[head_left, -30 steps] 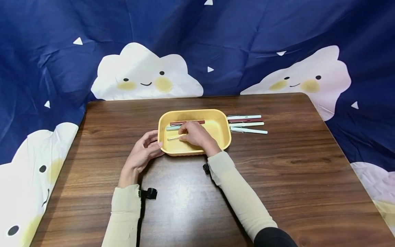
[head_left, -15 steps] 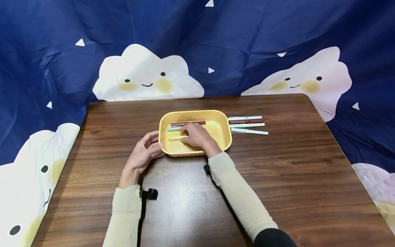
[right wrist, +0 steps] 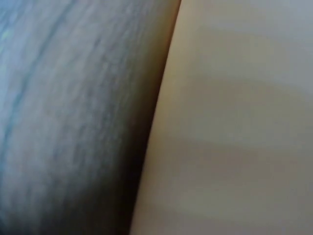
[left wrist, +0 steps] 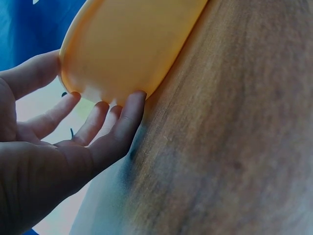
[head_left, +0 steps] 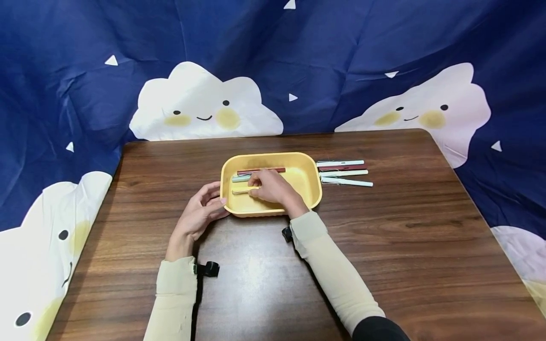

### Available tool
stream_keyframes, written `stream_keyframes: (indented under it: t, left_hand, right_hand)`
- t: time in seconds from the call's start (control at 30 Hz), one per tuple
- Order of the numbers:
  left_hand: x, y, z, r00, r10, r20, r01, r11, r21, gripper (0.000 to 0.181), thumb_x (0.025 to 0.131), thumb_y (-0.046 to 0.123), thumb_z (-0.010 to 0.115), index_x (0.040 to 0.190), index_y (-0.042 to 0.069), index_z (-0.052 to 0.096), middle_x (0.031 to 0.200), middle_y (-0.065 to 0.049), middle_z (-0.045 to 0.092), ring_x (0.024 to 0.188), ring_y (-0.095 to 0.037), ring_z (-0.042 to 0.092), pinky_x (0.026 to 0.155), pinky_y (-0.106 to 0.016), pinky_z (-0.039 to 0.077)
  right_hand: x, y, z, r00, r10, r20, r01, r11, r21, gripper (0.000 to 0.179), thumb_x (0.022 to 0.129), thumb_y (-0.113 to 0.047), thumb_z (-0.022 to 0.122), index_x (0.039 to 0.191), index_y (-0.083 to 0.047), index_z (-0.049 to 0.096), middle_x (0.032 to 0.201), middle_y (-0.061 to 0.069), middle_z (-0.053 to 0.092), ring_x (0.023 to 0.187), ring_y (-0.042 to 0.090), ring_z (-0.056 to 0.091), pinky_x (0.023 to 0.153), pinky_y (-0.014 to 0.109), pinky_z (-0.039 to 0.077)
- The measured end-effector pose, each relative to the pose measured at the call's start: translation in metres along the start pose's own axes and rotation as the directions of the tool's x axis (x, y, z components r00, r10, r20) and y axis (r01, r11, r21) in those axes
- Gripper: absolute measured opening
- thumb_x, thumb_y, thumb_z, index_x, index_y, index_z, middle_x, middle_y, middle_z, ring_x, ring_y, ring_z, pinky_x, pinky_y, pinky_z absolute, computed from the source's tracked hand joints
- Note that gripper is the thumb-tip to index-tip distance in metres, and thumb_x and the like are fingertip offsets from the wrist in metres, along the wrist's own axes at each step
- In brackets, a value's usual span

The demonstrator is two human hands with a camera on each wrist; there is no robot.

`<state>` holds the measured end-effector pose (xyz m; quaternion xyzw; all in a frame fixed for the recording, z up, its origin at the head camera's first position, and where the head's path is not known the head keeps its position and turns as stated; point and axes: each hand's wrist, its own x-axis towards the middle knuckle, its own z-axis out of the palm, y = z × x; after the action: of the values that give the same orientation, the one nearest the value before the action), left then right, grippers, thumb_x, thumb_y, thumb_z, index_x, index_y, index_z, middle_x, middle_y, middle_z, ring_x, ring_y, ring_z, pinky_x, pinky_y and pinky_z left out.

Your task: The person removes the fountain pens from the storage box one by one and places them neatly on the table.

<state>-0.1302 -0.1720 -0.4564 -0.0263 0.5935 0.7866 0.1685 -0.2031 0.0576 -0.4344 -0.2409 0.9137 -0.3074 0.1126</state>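
Observation:
A yellow tray (head_left: 304, 182) sits toward the back of the table. My right hand (head_left: 273, 186) reaches down inside it and pinches a yellow pen (head_left: 241, 191) lying near level close to the tray floor, its right end hidden by the fingers. Behind that pen lie a dark red pen (head_left: 261, 171) and a pale blue-green pen (head_left: 241, 178), partly hidden by the hand. Outside, my left hand (head_left: 198, 210) rests its fingertips against the tray's left end; in the left wrist view its spread fingers (left wrist: 128, 115) touch the outer wall. Only the tray wall and wood fill the right wrist view.
Just right of the tray, several pens lie side by side on the wooden table (head_left: 405, 227): a white pen (head_left: 341, 163), a dark red pen (head_left: 343, 167), a pale green pen (head_left: 347, 173) and a pale blue pen (head_left: 350, 182). A blue cloud-print cloth (head_left: 315, 61) hangs behind.
The yellow pen has turned slightly, from a slant to nearly level, in the right hand's pinch. Both hands have stayed at about the same places on and in the tray.

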Motion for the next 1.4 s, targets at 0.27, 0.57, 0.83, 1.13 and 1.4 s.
stream_keyframes:
  t: [0.27,0.57,0.83,1.13,1.4]
  left_hand:
    - [0.001,-0.002,0.0,1.0,-0.001,0.01,0.001,1.0,-0.01,0.058,0.099,-0.006,0.055,0.153,0.0,0.032,0.144,-0.024,0.039,0.115,-0.025,0.058,0.088,-0.04,0.058]
    - [0.002,-0.002,-0.001,1.0,0.003,0.003,-0.003,1.0,-0.001,0.06,0.099,-0.006,0.056,0.154,0.0,0.032,0.141,-0.022,0.041,0.112,-0.023,0.059,0.088,-0.04,0.058]
    - [0.001,-0.001,0.001,1.0,0.001,-0.007,-0.001,1.0,0.004,0.06,0.099,-0.006,0.057,0.153,0.0,0.033,0.14,-0.022,0.041,0.108,-0.02,0.06,0.086,-0.039,0.059]
    - [-0.001,-0.001,0.001,1.0,-0.001,-0.007,0.001,1.0,0.0,0.06,0.099,-0.007,0.056,0.153,0.0,0.033,0.142,-0.024,0.04,0.109,-0.021,0.06,0.087,-0.039,0.059]
    - [0.001,-0.001,0.0,1.0,0.001,-0.005,-0.001,1.0,0.002,0.06,0.098,-0.006,0.057,0.153,-0.001,0.033,0.142,-0.025,0.039,0.106,-0.019,0.061,0.087,-0.038,0.058]
  right_hand:
    - [-0.001,0.002,-0.002,0.999,-0.037,-0.014,0.038,0.997,0.065,0.012,0.087,-0.013,0.077,0.097,-0.007,0.075,0.089,0.002,0.068,0.085,0.015,0.061,0.079,0.028,0.05]
    - [-0.005,0.003,-0.007,0.999,-0.019,-0.035,0.024,0.99,0.142,0.01,0.088,-0.015,0.078,0.096,-0.009,0.077,0.089,0.0,0.069,0.083,0.014,0.061,0.076,0.028,0.051]
    - [-0.009,0.004,-0.012,0.997,-0.024,-0.07,0.034,0.989,0.147,0.013,0.088,-0.018,0.079,0.099,-0.011,0.079,0.088,-0.001,0.069,0.083,0.013,0.061,0.078,0.029,0.048]
    - [-0.015,0.002,-0.021,0.994,-0.048,-0.103,0.06,0.992,0.113,0.015,0.088,-0.022,0.081,0.101,-0.015,0.082,0.09,-0.002,0.071,0.078,0.015,0.057,0.07,0.031,0.047]
    - [-0.02,0.004,-0.03,0.99,-0.064,-0.124,0.079,0.99,0.115,0.016,0.088,-0.023,0.082,0.101,-0.015,0.082,0.097,-0.001,0.074,0.08,0.015,0.058,0.073,0.031,0.048]
